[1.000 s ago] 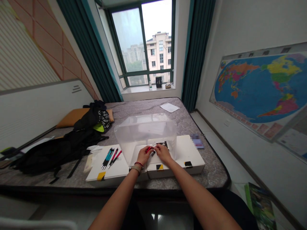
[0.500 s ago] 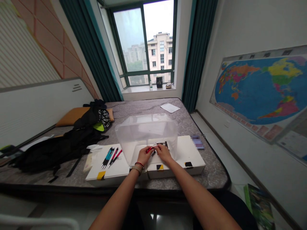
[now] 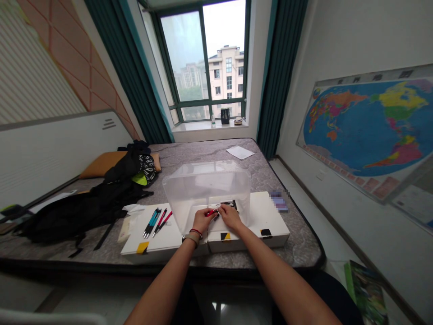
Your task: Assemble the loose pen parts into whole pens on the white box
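Note:
My left hand (image 3: 202, 220) is closed around a red pen (image 3: 211, 212), which points toward the other hand. My right hand (image 3: 230, 216) meets it at the pen's end with thumb and fingers pinched together; whatever is between them is too small to make out. Both hands are in the open front of a clear plastic bin (image 3: 206, 185) lying on its side. Below the pen lies a small dark piece (image 3: 216, 217). Further dark pen parts (image 3: 234, 204) lie just behind my right hand. To the left, several blue and red pens (image 3: 152, 223) rest side by side on a white box (image 3: 135, 241).
A second white box (image 3: 270, 216) adjoins on the right, with a blurred purple item (image 3: 279, 201) beyond. Both boxes sit on a grey mattress (image 3: 203, 149). A black backpack (image 3: 84, 207) lies at left, and a white paper (image 3: 240, 152) lies behind the bin.
Both hands stay in nearly the same place. The red pen has shifted very slightly between the fingers; the pens, boxes and bin have not moved.

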Available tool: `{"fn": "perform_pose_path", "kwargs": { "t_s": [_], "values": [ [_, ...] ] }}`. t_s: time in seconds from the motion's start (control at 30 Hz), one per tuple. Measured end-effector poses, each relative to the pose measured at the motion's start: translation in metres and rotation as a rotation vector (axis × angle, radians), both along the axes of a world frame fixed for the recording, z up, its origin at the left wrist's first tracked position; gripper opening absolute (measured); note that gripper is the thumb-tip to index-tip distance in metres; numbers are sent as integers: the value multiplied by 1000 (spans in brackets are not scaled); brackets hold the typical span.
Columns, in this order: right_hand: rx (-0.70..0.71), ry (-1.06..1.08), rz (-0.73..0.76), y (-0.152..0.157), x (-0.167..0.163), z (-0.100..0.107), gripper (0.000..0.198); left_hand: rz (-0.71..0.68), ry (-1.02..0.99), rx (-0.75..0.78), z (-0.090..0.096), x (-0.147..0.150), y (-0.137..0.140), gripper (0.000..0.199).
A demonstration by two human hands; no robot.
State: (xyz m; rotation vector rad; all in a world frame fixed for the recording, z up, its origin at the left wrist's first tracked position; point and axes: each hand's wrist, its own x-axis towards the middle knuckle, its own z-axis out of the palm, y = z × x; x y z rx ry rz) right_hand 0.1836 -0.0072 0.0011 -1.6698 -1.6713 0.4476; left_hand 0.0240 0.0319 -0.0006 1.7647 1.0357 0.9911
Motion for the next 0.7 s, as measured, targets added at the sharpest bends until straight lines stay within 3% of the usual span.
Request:
{"fn": "perform_pose_path", "kwargs": {
  "t_s": [0.23,0.7],
  "values": [
    [9,152,-2,0,3,0,28,-13,42,77,2,2,-3,31],
    [10,160,6,0,4,-1,25,-33,124,86,-2,2,-2,33]
  ]
}}
